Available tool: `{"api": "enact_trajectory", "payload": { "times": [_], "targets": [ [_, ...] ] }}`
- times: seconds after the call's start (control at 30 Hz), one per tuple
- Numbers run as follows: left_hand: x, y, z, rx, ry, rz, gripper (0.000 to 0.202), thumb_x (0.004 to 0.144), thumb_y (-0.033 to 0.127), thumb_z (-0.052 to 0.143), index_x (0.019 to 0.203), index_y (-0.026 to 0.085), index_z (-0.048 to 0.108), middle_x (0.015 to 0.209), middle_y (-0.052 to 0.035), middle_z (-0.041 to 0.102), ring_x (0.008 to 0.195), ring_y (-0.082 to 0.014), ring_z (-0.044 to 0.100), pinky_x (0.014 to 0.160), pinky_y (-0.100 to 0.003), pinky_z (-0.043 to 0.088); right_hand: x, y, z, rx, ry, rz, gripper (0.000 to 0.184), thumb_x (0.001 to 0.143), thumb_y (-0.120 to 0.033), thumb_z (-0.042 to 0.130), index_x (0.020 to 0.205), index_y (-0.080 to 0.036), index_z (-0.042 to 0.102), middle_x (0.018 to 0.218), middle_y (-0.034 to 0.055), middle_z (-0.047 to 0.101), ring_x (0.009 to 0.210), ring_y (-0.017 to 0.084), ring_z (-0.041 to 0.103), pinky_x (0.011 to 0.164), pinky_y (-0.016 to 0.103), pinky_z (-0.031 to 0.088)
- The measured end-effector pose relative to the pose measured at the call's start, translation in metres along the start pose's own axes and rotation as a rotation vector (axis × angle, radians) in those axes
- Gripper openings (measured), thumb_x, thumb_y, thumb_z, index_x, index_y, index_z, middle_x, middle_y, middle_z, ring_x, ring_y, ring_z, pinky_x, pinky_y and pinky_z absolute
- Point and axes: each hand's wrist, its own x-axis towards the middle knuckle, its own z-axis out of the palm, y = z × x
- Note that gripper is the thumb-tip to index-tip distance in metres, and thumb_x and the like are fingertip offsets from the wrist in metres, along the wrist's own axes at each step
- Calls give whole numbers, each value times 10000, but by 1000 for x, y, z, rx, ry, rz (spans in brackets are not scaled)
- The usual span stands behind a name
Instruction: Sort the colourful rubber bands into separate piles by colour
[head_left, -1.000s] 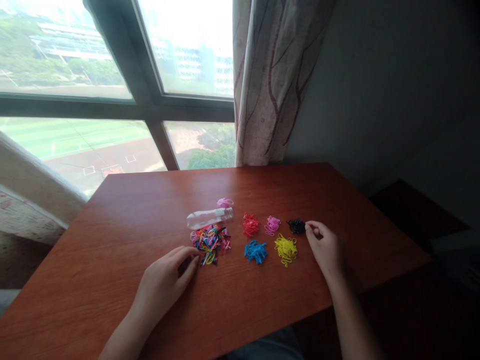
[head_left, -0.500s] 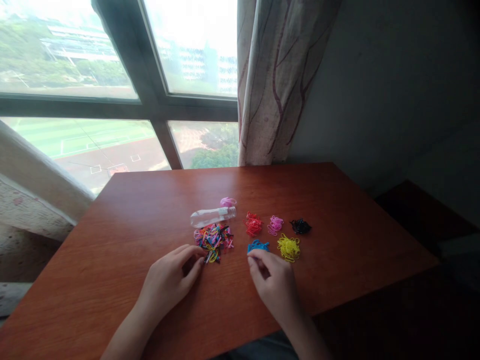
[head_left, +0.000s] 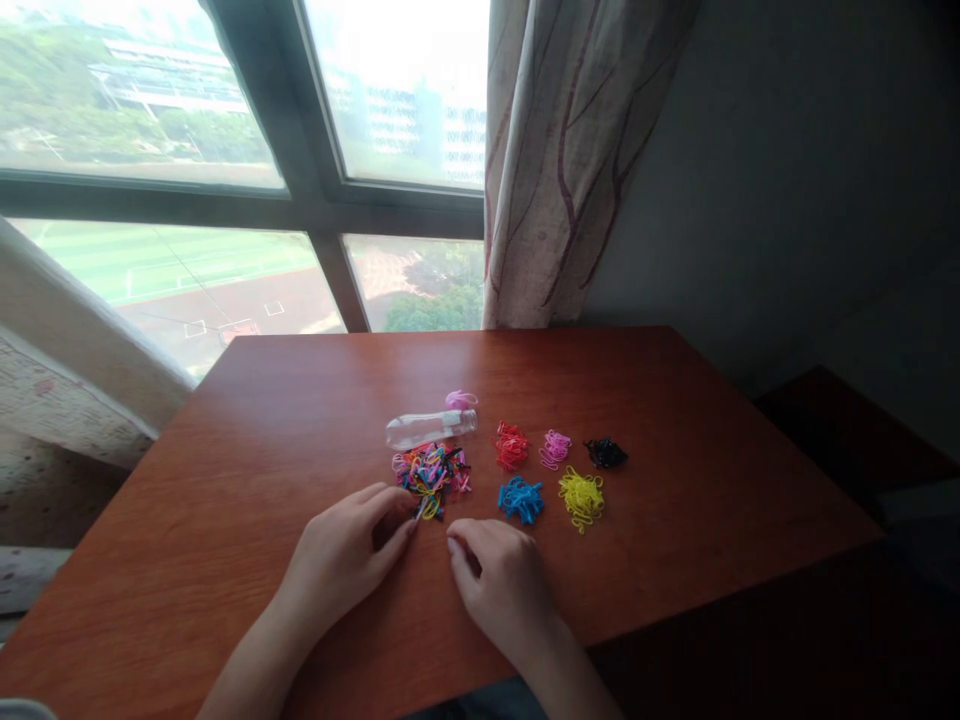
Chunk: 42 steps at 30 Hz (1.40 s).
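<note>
A mixed pile of small coloured rubber bands (head_left: pixel 433 470) lies on the brown table, and my left hand (head_left: pixel 356 535) rests at its near-left edge. Its thumb and index finger close around a pale rubber band at the pile's edge. My right hand (head_left: pixel 495 570) is just to the right, over the table, its thumb and forefinger brought together; what is between them, if anything, is too small to see. Beyond it are single-colour heaps: blue bands (head_left: pixel 520 499), yellow bands (head_left: pixel 581 497), red bands (head_left: pixel 511 446), pink bands (head_left: pixel 555 449) and black bands (head_left: pixel 606 453).
A clear plastic bottle (head_left: pixel 420 430) lies on its side behind the mixed pile, with a pink looped item (head_left: pixel 460 400) behind its neck. The table (head_left: pixel 315 400) meets a window and a patterned curtain (head_left: pixel 555 200). A pale rounded rim (head_left: pixel 26 709) shows at the lower left corner.
My right hand has moved left and toward me, away from the blue heap, which is now fully visible. My left hand stays at the mixed pile. The view has shifted slightly.
</note>
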Motion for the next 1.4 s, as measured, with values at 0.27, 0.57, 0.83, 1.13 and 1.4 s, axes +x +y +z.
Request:
{"api": "enact_trajectory", "payload": {
  "times": [0.27,0.57,0.83,1.13,1.4],
  "targets": [
    [0,-3,2,-22,33,15,226,923,350,475,965,264,679,893,-11,699,762,-167,636,678,-251,449,0,1,-1,10,-9,4,143,899,-144,510,864,-227,621,770,-1,680,732,159,626,661,240,363],
    [-1,-6,6,-62,52,15,193,927,322,477,981,237,641,892,-8,678,740,-155,629,673,-244,444,-1,1,-2,42,-30,16,135,893,-135,515,868,-230,608,798,-10,681,754,157,625,677,242,356],
    [-1,-3,8,-68,-12,56,168,924,292,468,935,226,622,894,-15,655,735,-145,603,676,-238,437,0,0,-2,21,-38,13,132,890,-137,521,859,-230,609,772,-9,670,739,159,619,665,247,352],
    [1,-1,7,-31,3,57,171,912,302,486,900,247,648,902,-8,686,765,-157,636,672,-233,451,0,0,-2,10,-28,5,126,891,-138,532,860,-231,612,778,-13,677,741,155,627,663,237,365],
    [0,-1,8,-43,29,74,190,920,313,482,935,247,659,940,-20,708,811,-174,669,706,-245,477,0,0,-4,13,-37,6,128,897,-137,531,863,-230,612,780,-11,680,742,156,628,670,235,368]
  ]
}}
